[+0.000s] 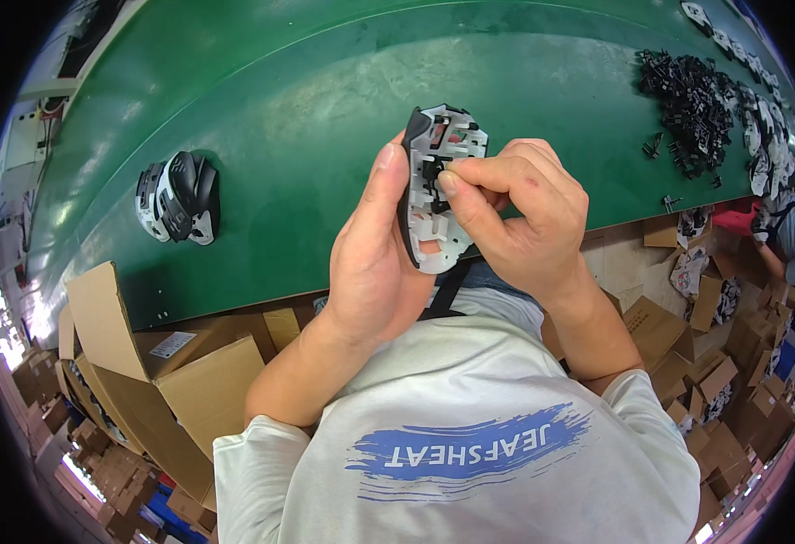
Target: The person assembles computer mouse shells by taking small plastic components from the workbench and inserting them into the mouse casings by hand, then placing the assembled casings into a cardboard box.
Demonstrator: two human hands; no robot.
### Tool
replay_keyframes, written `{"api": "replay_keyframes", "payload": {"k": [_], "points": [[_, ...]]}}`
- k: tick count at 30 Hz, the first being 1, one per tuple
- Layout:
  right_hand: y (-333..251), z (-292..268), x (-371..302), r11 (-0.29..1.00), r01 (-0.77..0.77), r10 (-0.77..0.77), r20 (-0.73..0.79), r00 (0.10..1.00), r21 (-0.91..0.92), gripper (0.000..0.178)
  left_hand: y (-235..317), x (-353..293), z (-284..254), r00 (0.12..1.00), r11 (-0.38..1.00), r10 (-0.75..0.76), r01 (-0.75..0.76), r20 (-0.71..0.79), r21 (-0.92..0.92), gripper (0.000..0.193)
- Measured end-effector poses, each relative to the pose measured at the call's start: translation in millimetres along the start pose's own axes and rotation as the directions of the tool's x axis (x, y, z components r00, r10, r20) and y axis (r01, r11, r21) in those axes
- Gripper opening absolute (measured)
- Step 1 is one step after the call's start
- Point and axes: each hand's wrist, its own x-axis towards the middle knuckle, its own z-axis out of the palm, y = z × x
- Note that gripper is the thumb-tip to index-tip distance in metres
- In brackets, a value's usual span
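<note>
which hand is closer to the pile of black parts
The right hand: it is at the shell, left of the pile and closer to the person's body. The left hand is further left, holding the shell.

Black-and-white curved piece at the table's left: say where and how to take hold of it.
Probably best: take the curved piece by its outer left and right edges, with the grip coming from above; it rests on the green table, looks domed, and seems narrower side to side.
</note>
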Motion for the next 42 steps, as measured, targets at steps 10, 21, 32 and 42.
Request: {"api": "replay_keyframes", "payload": {"k": [10,21,32,42], "points": [[-3.5,-6.3,-1.8,0.994,-0.063,0.079,0.194,0.978,-0.085,0.007,-4.6,-7.3,2.8,0.965,0.973,-0.036,0.093,-0.26,0.21,0.05],[-3.2,2.1,-6.5,0.989,0.024,0.008,0.219,0.976,-0.143,0.006,-3.2,-12.1,-3.2,0.97,0.906,0.029,0.077,-0.243,0.416,0.05],[-6.5,8.2,-11.9,0.981,0.054,-0.069,-0.077,0.995,-0.185,0.019,-6.1,-9.1,-2.0,0.99,0.941,0.142,-0.13,-0.014,0.312,0.055],[-14.8,-10.6,-10.6,0.974,0.136,-0.118,0.109,0.987,-0.18,0.029,-10.8,-20.5,-11.2,0.979,0.937,0.185,-0.202,0.086,0.283,0.062]]}}
